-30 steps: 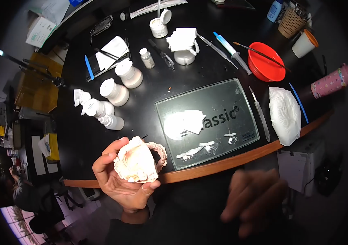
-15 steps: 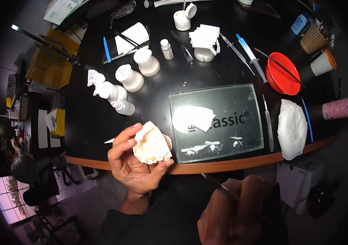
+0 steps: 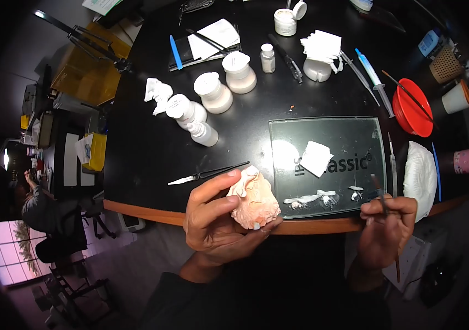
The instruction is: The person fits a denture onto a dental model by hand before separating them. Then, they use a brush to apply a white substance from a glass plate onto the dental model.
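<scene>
My left hand (image 3: 218, 220) is closed around a pale pinkish plaster model (image 3: 256, 201), held near the table's front edge. A small whitish tooth-like spot shows at the model's lower edge. Over the right front corner of a glass slab (image 3: 328, 129), my right hand (image 3: 385, 231) grips a thin brush (image 3: 398, 264), its tip blurred above the slab. White paste streaks (image 3: 311, 198) and a folded white tissue (image 3: 317, 159) lie on the slab. Behind my left hand, black tweezers (image 3: 218, 170) with a white tip rest on the table.
White-lidded jars (image 3: 213, 93) stand at the back left. At the right are a red bowl (image 3: 413, 110) with a brush across it, a syringe (image 3: 374, 77), a metal spatula (image 3: 393, 165) and a white cloth bundle (image 3: 418, 176). A seated person (image 3: 39, 206) is far left.
My right hand has risen from below the table edge to the slab's front corner with the brush. The model has been turned in my left hand. The view has shifted left.
</scene>
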`<action>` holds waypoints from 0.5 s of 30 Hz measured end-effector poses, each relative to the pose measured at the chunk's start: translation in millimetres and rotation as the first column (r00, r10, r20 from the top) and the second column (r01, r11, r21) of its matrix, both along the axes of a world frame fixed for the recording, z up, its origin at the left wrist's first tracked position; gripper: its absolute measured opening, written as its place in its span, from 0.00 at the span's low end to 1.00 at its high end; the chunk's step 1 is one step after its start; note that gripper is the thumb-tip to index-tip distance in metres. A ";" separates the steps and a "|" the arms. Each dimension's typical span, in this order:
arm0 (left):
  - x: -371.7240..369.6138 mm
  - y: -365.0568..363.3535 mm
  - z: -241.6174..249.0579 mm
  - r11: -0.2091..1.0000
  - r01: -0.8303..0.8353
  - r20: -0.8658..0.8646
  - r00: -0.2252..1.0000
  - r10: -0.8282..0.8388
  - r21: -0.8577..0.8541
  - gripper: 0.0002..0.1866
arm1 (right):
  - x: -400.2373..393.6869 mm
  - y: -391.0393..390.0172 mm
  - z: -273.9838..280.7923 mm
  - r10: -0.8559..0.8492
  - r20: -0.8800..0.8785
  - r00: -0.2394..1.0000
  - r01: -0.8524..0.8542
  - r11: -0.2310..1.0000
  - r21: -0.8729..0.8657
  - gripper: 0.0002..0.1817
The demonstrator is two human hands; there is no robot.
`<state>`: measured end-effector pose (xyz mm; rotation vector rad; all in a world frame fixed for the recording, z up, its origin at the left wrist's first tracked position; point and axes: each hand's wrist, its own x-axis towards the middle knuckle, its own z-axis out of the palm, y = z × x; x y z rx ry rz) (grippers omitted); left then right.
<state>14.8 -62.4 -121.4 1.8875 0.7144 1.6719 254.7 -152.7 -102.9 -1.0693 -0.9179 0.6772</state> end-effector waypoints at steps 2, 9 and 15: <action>-2.5 -1.4 -1.5 1.000 -0.001 -0.035 0.999 0.001 -0.018 0.39 | 7.9 -0.3 -6.5 0.014 0.115 0.993 -0.012 1.000 -0.013 0.14; -3.9 -6.2 -2.5 0.990 -0.035 -0.059 0.998 0.027 -0.139 0.43 | 4.9 4.2 2.3 0.045 0.519 0.854 -0.070 0.997 0.029 0.09; -1.5 -4.1 -1.7 0.993 -0.022 -0.005 1.000 0.022 -0.119 0.40 | 7.1 3.9 3.1 0.076 0.578 0.813 -0.102 0.995 0.014 0.10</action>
